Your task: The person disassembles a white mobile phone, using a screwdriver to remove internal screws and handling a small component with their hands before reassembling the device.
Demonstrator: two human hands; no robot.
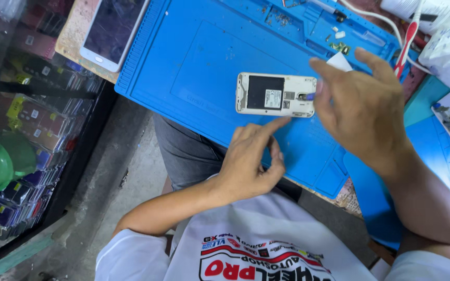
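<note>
An opened white phone (276, 94) is lain back-up mid-mat (183, 57), steadied at its near edge by the left hand (248, 164)'s fingertip, grasping nothing, while a small blue-tipped tool (309, 96) is pinched by the right hand (363, 106) at its right end.

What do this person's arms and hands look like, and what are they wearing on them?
Both the left hand and the right hand are bare: no gloves, rings, watch or bands visible. The forearms are uncovered too. Short white sleeves end above the elbows, part of a white shirt with a red, black and blue printed graphic on the chest.
</note>
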